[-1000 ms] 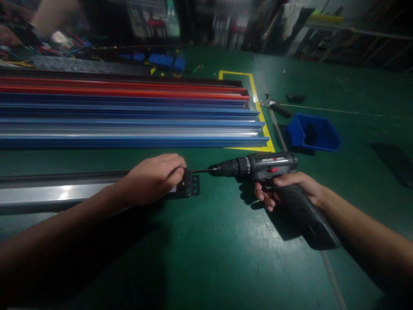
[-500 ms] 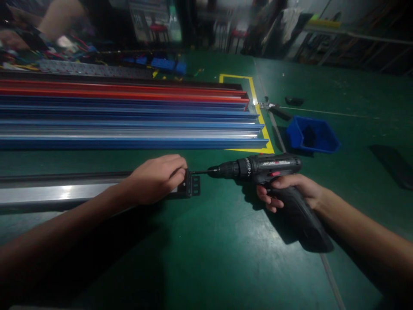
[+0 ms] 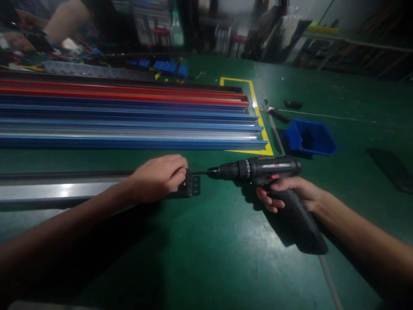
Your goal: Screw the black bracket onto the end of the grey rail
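Note:
A black cordless drill is gripped by my right hand, its long thin bit pointing left. The bit's tip meets the black end bracket with slots, fitted at the end of a long metal profile. My left hand is closed over that end of the profile, fingers curled round its top beside the bit's tip. Its palm hides part of the end piece. Whether a screw sits at the tip cannot be made out.
Beyond my hands lie long blue profiles and red profiles, ending near yellow tape. A blue bin and a black-handled tool lie at the right. Another person's arm is over cluttered parts at the far left.
Both hands, the drill and the profile keep nearly the same places. The view has shifted slightly, and a small light now shows on the drill beneath its body.

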{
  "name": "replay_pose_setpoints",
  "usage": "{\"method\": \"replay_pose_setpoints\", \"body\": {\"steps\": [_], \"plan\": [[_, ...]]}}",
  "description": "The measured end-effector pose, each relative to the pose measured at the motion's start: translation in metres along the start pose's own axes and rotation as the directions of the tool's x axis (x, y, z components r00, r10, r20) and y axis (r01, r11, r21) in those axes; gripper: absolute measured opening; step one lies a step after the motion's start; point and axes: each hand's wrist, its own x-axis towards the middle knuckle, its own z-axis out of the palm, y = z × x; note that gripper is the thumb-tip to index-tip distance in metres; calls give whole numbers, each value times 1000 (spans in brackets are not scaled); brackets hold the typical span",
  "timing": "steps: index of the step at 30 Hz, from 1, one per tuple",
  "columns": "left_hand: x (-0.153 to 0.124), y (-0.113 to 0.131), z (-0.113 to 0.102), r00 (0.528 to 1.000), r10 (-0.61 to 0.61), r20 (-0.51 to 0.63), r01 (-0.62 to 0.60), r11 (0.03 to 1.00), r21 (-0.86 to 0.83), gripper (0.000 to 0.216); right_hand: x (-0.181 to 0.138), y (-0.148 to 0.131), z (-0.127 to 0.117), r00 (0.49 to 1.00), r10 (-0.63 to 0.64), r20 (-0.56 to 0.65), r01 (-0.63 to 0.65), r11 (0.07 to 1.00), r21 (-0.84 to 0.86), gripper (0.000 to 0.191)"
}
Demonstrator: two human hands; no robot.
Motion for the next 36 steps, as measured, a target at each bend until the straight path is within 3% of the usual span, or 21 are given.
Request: {"method": "replay_pose_setpoints", "body": {"steps": [14,22,36], "plan": [[-2,2,-2,1000,0,-8,0,1000,8,32,0,-1,-7,999,45,-22,-45,999,11,25],[-2,1,-1,999,21,-29,-20,999,36,35,0,-2,1,999,27,-42,-29,999,-34,24],[0,-4,2,987,125,-96,-117,989,86,34,-1,0,8,998,-7,-69,2,997,-72,22]]}}
